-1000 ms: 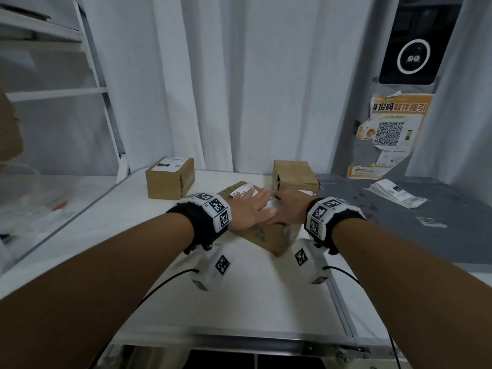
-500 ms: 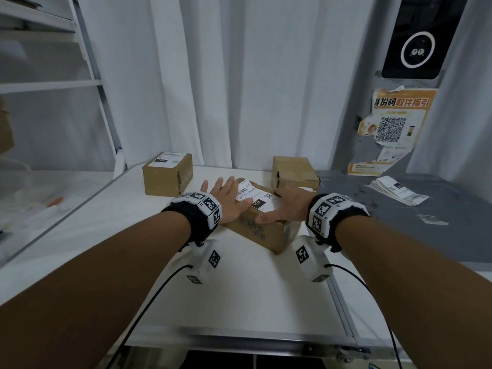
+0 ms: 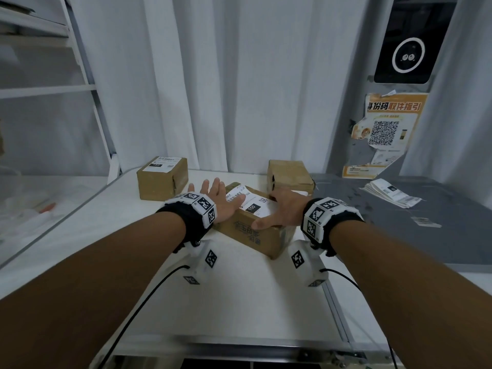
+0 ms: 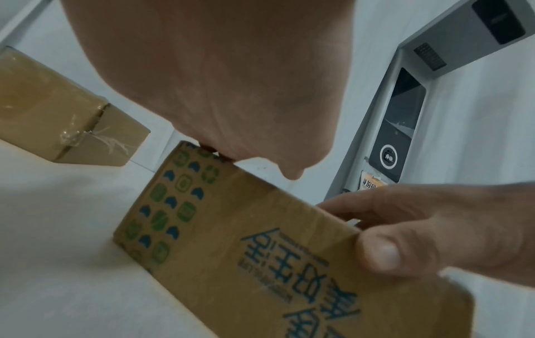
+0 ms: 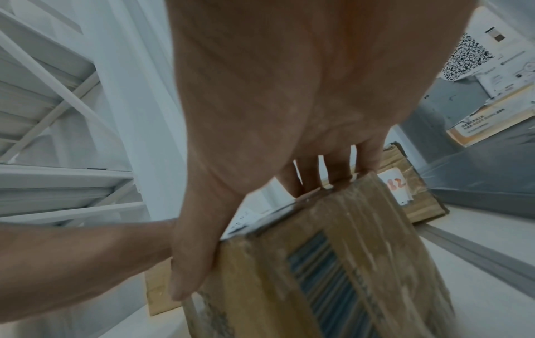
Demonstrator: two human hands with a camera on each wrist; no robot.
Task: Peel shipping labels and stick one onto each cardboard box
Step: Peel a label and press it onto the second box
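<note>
A cardboard box [image 3: 255, 235] with blue print stands on the white table [image 3: 106, 222], a white shipping label [image 3: 253, 202] stuck on its top. My left hand [image 3: 221, 201] lies flat with spread, straight fingers over the box's left top edge, its thumb side on the label. In the left wrist view the left hand's [image 4: 217, 80] heel touches the box [image 4: 231, 251] at a top corner. My right hand [image 3: 282, 211] holds the box's right end. The right wrist view shows the hand [image 5: 289, 91] with fingers over the far edge and thumb against the near side of the box [image 5: 333, 263].
A labelled box [image 3: 162, 178] stands at the back left. A box with no label on top [image 3: 290, 174] is at the back right. A stack of labels [image 3: 391, 193] lies on the grey surface [image 3: 399, 235]. White shelving [image 3: 53, 89] stands to the left.
My left hand has slid leftward across the label, away from my right hand, and the label's print now shows. The right hand has stayed on the box.
</note>
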